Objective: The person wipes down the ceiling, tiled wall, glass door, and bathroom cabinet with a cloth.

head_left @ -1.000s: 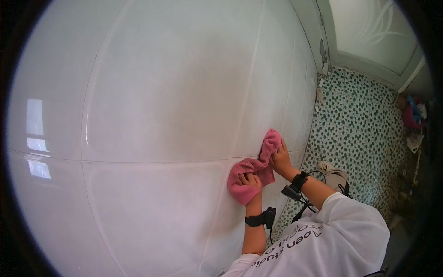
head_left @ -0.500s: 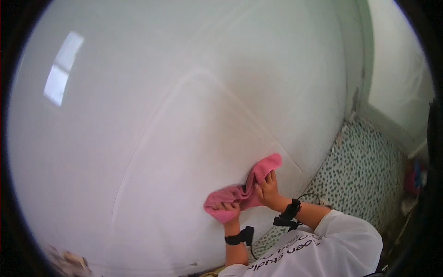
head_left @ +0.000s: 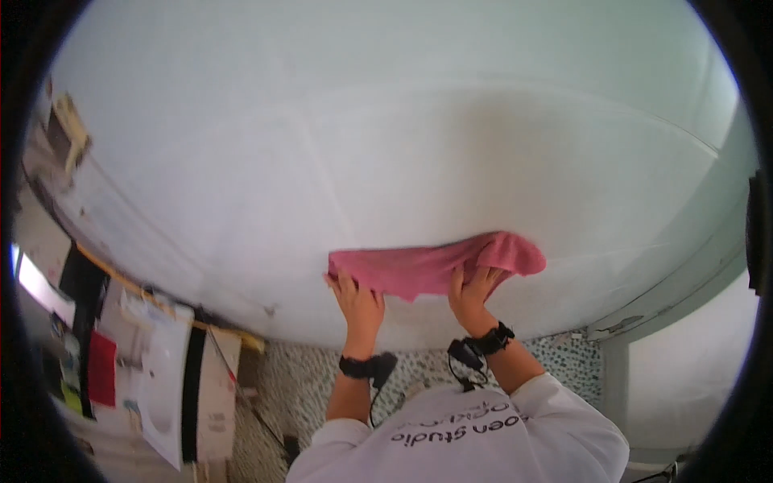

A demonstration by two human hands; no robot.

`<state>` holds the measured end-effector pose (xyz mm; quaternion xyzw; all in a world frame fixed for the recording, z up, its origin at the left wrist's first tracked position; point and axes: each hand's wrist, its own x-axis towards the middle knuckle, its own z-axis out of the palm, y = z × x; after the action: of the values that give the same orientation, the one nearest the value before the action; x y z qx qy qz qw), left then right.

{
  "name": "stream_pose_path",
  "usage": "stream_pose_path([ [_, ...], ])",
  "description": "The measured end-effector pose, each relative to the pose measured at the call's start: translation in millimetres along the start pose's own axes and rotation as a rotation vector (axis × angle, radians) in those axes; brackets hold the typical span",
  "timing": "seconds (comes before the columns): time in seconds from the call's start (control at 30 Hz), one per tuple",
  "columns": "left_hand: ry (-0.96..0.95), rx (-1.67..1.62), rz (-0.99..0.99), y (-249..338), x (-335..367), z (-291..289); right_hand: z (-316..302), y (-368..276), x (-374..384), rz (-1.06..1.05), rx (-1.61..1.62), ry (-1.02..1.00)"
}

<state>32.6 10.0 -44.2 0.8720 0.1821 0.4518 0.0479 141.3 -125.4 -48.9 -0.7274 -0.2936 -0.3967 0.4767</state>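
At the pale wall (head_left: 378,161), your left hand (head_left: 359,310) grasps the pink cloth (head_left: 415,270) by its left end; your right hand (head_left: 473,304) grips farther right.

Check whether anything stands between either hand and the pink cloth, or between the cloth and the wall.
Nothing visible does: the left hand and right hand both touch the pink cloth, and no object shows between it and the white wall.
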Motion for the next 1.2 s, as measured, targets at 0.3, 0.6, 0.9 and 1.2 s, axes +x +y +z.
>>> stream_pose_path([
  [0.3,-0.146,0.036,-0.008,-13,-29,-10,-7,13,-43,-0.054,-0.032,0.02],
  [0.6,-0.076,-0.076,-0.094,-35,-60,6,-34,-4,-88,0.264,0.257,-0.564],
  [0.9,-0.606,-1.249,-1.373,-44,-236,-20,-48,-20,-149,1.116,0.955,-0.855],
  [1.2,-0.958,-1.418,-1.209,28,-226,-89,-67,-45,-160,1.669,1.473,-0.898],
])
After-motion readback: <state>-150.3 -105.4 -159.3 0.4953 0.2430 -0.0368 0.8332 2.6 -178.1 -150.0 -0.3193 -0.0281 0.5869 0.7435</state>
